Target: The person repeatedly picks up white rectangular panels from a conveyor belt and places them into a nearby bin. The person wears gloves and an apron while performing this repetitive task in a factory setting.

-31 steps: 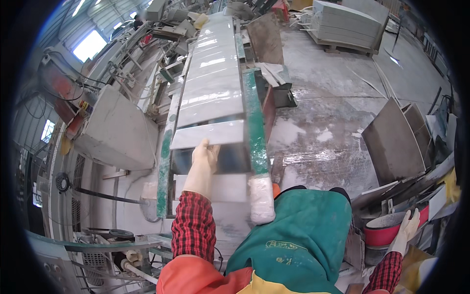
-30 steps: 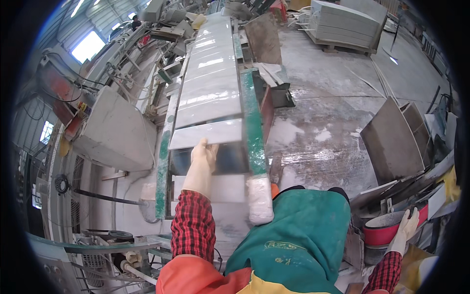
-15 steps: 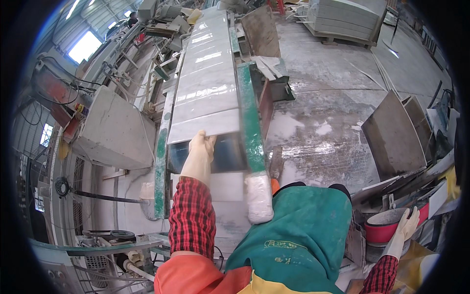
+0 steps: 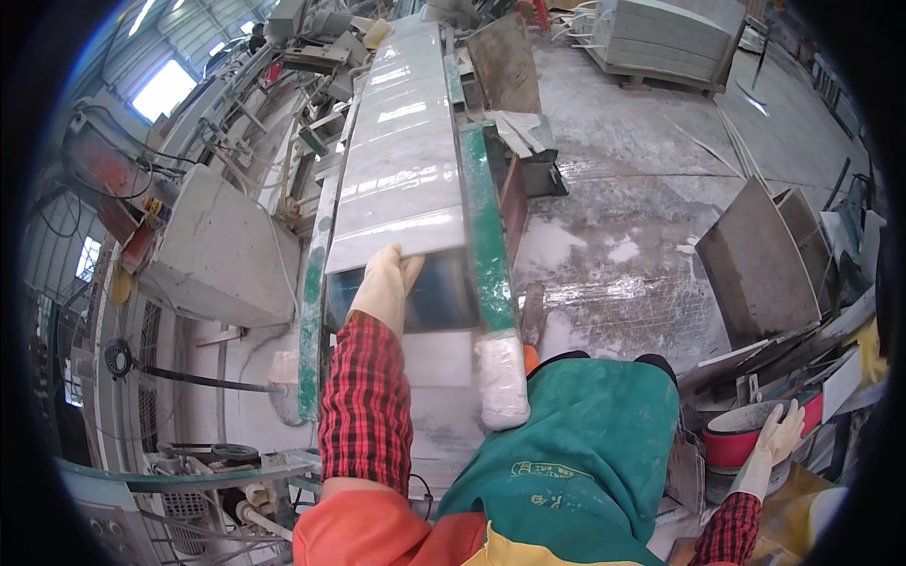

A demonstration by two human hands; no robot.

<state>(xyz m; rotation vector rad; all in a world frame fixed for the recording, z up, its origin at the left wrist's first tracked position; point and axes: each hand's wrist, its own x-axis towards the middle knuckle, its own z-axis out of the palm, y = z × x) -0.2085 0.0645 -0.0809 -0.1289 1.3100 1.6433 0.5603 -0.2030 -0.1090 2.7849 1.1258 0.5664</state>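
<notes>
My left hand, in a pale glove, is at the near edge of the white slab, left of that edge's far corner on my right. The slab lies flat just beyond my fingertips, which touch its edge; whether they pinch it or only press against it, I cannot tell. Under my knuckles is the dark belt, bare on this side of the slab, and nearer me lies a pale panel. Beyond the slab, a row of glossy white pieces runs away from me, edge against edge. A green rail flanks it on my right, its near end wrapped in whitish plastic. My right hand, gloved too, is well apart from the slab, spread loosely on the rim of a red tub, not clenched. Farther out, brown boards lean to the right, and a large pale block stands left of the belt.
</notes>
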